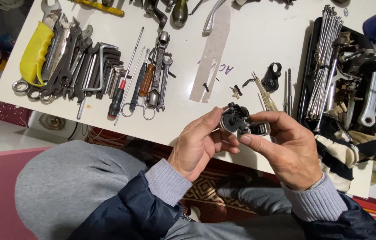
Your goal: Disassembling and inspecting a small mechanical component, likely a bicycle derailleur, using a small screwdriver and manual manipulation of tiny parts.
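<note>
**Two hands, one little bike part**

I see my left hand (197,144) and my right hand (286,149) both pinched on a small black and silver bike part (241,122). It sits in the air just above the near edge of the white table (250,40). The left fingers wrap round the round black end. The right thumb and finger squeeze the shiny end.

To do this well, I think I should grip tight and turn slowly, over the table, so tiny bits land there. A black clamp piece (271,76) and small screws (236,91) lie near. Wrenches (63,58) are well apart, on the left.
</note>
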